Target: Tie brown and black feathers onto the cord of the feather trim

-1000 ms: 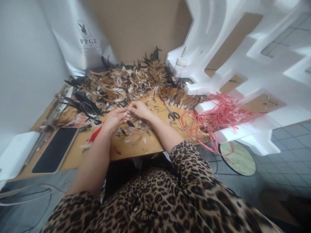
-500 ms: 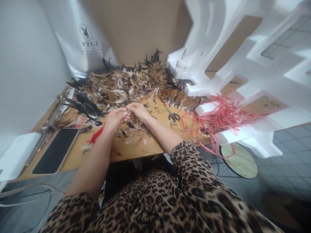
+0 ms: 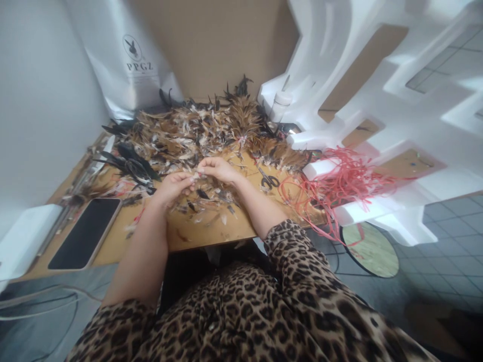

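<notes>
My left hand [image 3: 176, 187] is closed in a pinch, its fingertips on something small and pale that I cannot make out. Facing it, my right hand [image 3: 217, 170] also pinches at the same spot, thumb and forefinger together. Both hands hover over the near edge of a wide heap of brown and white feathers [image 3: 177, 133]. Loose feather bits [image 3: 211, 203] are scattered on the table below them. Left of my left hand are long black feathers [image 3: 132, 163]. A pair of scissors [image 3: 268, 178] lies to the right of my right hand.
On the right, a tangle of pink-red ribbon strips [image 3: 347, 176] hangs over white foam packing [image 3: 400, 221]. A phone [image 3: 86, 234] and a white box [image 3: 28, 241] lie at the left. A silvery bag [image 3: 139, 85] stands behind. A round stool [image 3: 372, 249] is below right.
My left hand has shifted slightly left, and my right hand's fingers have risen a little. The red strip beside my left wrist is now mostly out of sight.
</notes>
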The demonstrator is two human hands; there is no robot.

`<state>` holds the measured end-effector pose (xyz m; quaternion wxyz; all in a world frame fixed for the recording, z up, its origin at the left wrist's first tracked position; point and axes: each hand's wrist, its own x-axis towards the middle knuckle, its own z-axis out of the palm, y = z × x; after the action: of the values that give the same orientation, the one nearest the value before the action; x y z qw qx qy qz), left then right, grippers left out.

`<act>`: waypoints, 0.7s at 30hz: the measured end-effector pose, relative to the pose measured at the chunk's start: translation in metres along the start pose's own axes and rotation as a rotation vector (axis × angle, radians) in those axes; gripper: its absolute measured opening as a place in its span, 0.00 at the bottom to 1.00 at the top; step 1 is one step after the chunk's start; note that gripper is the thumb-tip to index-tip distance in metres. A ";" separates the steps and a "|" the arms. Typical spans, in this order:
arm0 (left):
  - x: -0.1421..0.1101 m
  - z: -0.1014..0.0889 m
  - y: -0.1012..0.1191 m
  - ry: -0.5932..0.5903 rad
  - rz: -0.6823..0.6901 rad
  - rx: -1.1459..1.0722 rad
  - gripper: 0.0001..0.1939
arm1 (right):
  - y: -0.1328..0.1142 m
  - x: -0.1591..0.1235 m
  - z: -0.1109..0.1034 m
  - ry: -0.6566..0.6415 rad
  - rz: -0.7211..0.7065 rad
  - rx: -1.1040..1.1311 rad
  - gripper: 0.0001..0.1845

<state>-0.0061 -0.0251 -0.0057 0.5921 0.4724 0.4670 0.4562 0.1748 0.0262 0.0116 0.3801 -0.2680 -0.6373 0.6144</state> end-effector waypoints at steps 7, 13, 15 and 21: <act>0.000 0.004 0.006 -0.065 -0.071 -0.397 0.08 | 0.002 0.001 0.001 -0.102 -0.030 -0.018 0.19; 0.001 0.010 0.005 -0.001 -0.042 -0.567 0.06 | 0.005 0.003 0.002 -0.047 -0.023 0.029 0.21; 0.002 0.011 0.004 0.013 -0.033 -0.595 0.06 | 0.005 0.003 0.002 -0.045 -0.013 0.037 0.21; 0.002 0.013 0.003 0.031 0.003 -0.502 0.10 | 0.003 0.002 0.002 -0.008 -0.024 0.070 0.20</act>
<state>0.0064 -0.0248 -0.0018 0.6828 0.3044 0.3474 0.5660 0.1718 0.0273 0.0093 0.3940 -0.2444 -0.6200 0.6329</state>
